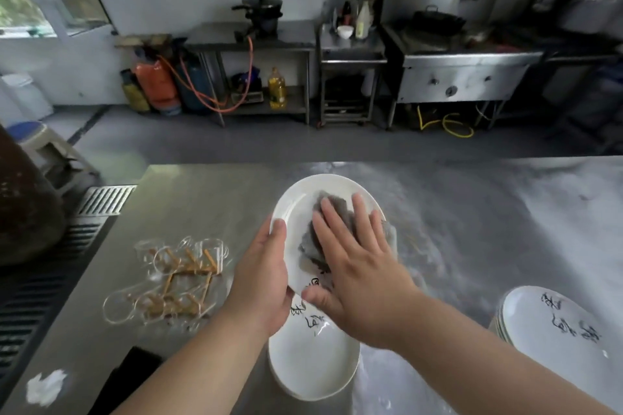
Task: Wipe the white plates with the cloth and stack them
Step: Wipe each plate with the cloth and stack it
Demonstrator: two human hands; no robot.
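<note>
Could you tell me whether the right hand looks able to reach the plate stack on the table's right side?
Probably yes: the right hand presses the cloth flat on the held plate, and only bare table lies between it and the plate stack.

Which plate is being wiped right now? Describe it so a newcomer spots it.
Over the middle of the steel table, both hands meet on a white plate. The left hand grips its rim; the right hand presses a grey cloth onto it. Only it carries the cloth; the nearer plate and the right-hand stack lie uncovered.
</note>
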